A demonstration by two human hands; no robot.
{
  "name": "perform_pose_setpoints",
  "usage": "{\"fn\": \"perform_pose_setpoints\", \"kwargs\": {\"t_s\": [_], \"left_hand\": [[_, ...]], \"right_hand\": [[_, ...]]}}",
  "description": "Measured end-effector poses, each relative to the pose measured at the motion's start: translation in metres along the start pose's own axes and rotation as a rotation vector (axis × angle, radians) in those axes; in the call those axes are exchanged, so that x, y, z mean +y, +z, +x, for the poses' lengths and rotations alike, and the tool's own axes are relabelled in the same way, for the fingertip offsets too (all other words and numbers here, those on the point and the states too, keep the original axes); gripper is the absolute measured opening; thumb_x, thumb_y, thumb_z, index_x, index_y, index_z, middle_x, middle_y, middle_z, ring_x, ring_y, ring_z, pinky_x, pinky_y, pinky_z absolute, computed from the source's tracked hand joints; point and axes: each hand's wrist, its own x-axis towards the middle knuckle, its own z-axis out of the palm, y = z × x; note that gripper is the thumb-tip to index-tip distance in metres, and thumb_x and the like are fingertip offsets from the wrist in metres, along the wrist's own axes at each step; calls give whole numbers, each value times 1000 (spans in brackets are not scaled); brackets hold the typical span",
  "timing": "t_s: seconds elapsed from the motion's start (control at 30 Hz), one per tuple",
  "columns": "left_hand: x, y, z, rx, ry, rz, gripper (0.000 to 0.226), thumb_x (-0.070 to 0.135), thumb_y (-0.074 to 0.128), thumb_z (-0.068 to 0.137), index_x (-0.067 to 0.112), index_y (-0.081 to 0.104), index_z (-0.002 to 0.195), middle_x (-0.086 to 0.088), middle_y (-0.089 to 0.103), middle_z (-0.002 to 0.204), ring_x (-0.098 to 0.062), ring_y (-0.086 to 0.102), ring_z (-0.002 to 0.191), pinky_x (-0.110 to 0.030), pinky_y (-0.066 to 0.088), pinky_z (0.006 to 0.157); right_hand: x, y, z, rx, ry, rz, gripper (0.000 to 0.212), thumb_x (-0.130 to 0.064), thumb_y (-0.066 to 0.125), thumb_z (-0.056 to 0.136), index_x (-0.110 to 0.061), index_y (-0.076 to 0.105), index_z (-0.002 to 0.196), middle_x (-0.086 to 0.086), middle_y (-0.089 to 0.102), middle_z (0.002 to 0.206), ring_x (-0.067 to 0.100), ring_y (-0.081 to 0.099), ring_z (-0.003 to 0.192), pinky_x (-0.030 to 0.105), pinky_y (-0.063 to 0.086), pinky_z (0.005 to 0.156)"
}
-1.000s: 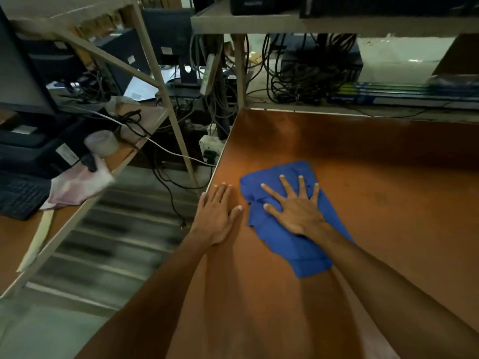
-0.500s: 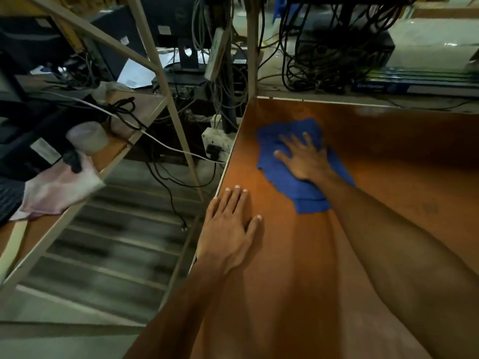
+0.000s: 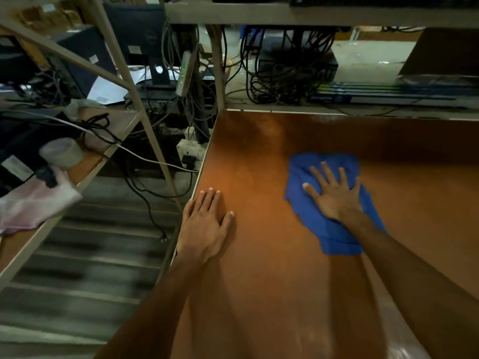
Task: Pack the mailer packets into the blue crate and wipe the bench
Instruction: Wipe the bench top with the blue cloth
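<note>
- Since half a second ago, the blue cloth (image 3: 337, 237) has slid away from the desk's far left corner, rightward and nearer to me. It now lies well out from the left edge, with my right hand (image 3: 334, 195) riding on it.
- My right hand lies flat on the cloth, fingers straight and spread, palm pressing down; it grips nothing.
- The cloth is crumpled. It shows beyond my fingertips, to the left of my thumb, and below my wrist beside the forearm.
- My left hand (image 3: 204, 224) stays where it was, flat on the bare desk (image 3: 259, 151) right at its left edge. Its fingers are straight and close together, thumb out to the right, holding nothing.
- Both hands are well apart, with bare brown desk between them.
- Across the gap to my left stands a second desk (image 3: 114, 120) carrying a roll of tape (image 3: 62, 152), a pale rag (image 3: 33, 200) and a black cord (image 3: 96, 123).
- A white socket box (image 3: 190, 151) sits just off the desk's far left corner, with a black plug (image 3: 189, 160) in it.
- Behind the desk, a low shelf (image 3: 363, 110) holds a tangle of cables (image 3: 285, 73).
</note>
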Motion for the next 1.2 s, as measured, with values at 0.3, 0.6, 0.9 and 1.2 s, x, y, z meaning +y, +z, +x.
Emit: {"fn": "perform_pose_setpoints", "kwargs": {"t_s": [0.3,0.6,0.9,1.2], "left_hand": [[1,-8,-26,-77,-15,16,71,66,16,97,27,17,157,2,12,165,-19,4,152,-47,4,122],[-7,-18,-101,-31,28,6,74,65,6,96,24,15,158,1,11,165,-14,2,152,-40,1,124],[-10,-16,-98,31,-41,-212,82,70,10,94,20,11,158,2,14,165,-8,7,151,-31,4,124],[-11,-20,-103,-20,20,-144,77,71,5,94,29,26,155,4,20,163,-12,8,151,-40,7,124]], "right_hand": [[-40,11,-117,-4,-280,-13,69,-77,7,90,-50,-13,150,-18,-13,162,26,-14,151,63,-11,116],[-80,18,-137,4,-272,17,68,-77,8,90,-51,-11,150,-20,-13,161,25,-12,151,64,-13,114],[-156,20,-117,-12,-351,13,66,-74,11,93,-49,-8,152,-17,-9,162,28,-10,151,67,-14,113],[-56,15,-130,-3,-164,44,67,-77,8,90,-52,-3,151,-18,-5,163,23,-5,152,61,-5,117]]}}
